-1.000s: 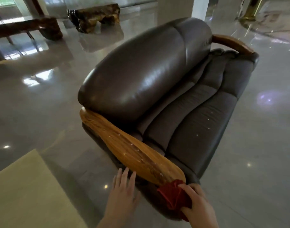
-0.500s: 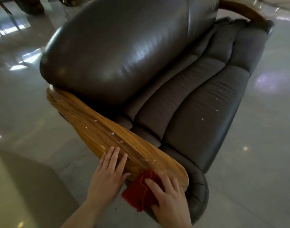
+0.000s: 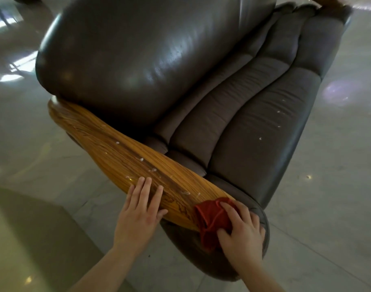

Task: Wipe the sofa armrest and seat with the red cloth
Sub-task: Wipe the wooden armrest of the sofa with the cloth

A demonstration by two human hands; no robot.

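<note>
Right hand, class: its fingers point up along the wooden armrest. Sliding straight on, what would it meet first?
Probably the white specks on the armrest, just beyond the red cloth under the right hand.

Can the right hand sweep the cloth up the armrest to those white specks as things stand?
Probably not cleanly: the left hand lies flat on the wooden armrest, between the red cloth under the right hand and most white specks.

The far armrest (image 3: 336,3) is blurred and cut by the top edge — so is the backrest (image 3: 148,49). The red cloth (image 3: 212,222) lies partly hidden under the right hand (image 3: 241,232).
</note>
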